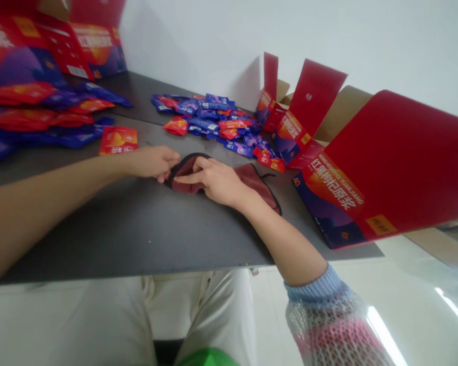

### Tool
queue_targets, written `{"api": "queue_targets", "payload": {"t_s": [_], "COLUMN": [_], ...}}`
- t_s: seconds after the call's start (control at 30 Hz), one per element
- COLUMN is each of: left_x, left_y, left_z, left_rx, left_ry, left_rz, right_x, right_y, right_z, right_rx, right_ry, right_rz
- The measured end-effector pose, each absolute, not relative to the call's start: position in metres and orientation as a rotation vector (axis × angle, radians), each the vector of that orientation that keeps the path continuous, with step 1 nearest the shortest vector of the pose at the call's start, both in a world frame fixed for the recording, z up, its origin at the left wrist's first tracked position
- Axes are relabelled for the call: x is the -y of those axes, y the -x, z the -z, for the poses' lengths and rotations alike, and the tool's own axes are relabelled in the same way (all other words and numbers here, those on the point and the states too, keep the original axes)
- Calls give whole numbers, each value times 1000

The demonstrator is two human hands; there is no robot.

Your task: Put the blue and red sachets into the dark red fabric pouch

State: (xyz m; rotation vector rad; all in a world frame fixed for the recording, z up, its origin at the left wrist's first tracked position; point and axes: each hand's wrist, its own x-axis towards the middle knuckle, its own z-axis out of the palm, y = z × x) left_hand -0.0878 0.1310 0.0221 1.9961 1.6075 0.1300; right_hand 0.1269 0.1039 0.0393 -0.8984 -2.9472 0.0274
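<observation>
A dark red cloth (254,181) with black edging lies on the grey table (148,229). Its left end is raised and folded. My left hand (154,162) has its fingers closed on the black edge at that end. My right hand (217,180) rests over the cloth, with its index and middle fingers apart and reaching to the left across the folded part. The right forearm lies partly over the cloth. A red packet (118,140) is on the table just behind my left hand.
A loose pile of blue and red packets (213,119) lies towards the wall. More packets (41,117) are stacked at the left, before red boxes (95,48). Open red boxes (328,188) stand along the right. The table's front edge runs near my legs.
</observation>
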Motion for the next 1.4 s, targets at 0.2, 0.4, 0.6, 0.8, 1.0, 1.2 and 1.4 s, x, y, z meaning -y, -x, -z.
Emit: {"api": "queue_targets", "payload": {"t_s": [0.2, 0.4, 0.6, 0.8, 1.0, 1.2, 1.4], "left_x": [-137, -133, -109, -110, -114, -118, -119], "left_y": [82, 72, 53, 46, 46, 46, 52], "left_z": [-30, -29, -24, -24, -33, -37, -32], "left_rx": [-1626, -1787, -2097, -2140, -2064, -2025, -2035], "left_ry": [-1958, -2179, -2375, -2260, -2188, -2178, -2203], "left_rz": [-49, 105, 76, 62, 30, 119, 1], "right_x": [-129, -158, -151, -110, -101, -137, -173], "right_y": [-165, -197, -192, -150, -133, -162, -205], "right_z": [-40, -35, -35, -36, -33, -29, -24], "right_rx": [2934, 2805, 2770, 2887, 2974, 2890, 2606], "right_ry": [825, 1171, 1261, 938, 806, 1021, 1605], "right_rz": [-196, -104, 109, 301, 393, 306, 300]}}
